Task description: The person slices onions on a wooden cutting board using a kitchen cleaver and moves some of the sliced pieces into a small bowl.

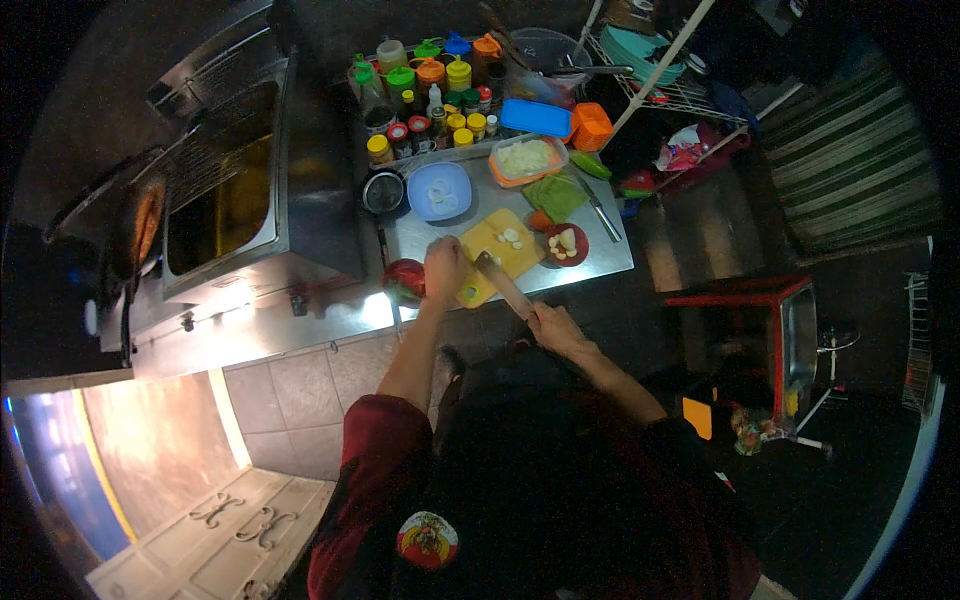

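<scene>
My right hand [556,328] grips the handle of a wide-bladed knife [505,288], whose blade reaches over the near part of a yellow cutting board [491,227]. At the board's left edge is my left hand [445,266], its fingers curled; whether they hold anything is hidden. Pale peeled pieces, apparently garlic cloves [511,237], lie on the board beyond the blade. To the right, a small red bowl [580,259] holds more pale cloves. Left of my left hand sits a shiny red bundle [403,279]. A light-blue bowl [417,187] with white rings stands behind the board.
A tub of pale chopped food [525,159], green cloth [556,196] and another knife [604,219] lie at the back right of the steel table [600,259]. Sauce bottles [431,75] crowd the back. A deep fryer [277,195] stands left, a wire shelf [694,94] right.
</scene>
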Motion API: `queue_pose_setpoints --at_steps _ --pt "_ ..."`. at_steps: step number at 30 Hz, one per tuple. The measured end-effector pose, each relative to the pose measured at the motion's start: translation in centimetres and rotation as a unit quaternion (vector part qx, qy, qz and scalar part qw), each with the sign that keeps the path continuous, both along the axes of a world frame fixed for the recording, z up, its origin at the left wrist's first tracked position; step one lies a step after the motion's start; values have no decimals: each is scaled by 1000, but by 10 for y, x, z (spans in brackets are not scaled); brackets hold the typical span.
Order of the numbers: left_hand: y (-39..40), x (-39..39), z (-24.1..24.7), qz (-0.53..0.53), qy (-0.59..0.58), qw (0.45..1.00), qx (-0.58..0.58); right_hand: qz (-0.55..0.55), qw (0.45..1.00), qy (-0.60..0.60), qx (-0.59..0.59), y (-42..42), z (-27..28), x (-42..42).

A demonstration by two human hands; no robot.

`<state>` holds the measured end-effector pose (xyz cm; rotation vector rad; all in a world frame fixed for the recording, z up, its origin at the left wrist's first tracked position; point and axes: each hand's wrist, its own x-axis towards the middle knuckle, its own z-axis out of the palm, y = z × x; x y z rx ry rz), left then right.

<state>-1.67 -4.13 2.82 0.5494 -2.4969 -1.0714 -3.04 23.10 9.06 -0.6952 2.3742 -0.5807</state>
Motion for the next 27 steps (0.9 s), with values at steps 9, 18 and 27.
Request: queue_pose_setpoints --at_steps 9,18,27 --pt "24 17 -41 -126 64 990 -30 36 998 57 16 -40 27 -33" --pt "20 18 -40 -146 49 986 -58 -3 999 17 34 -37 19 0" --pt "20 16 -43 -131 7 989 -63 15 999 42 -23 -52 14 -6"
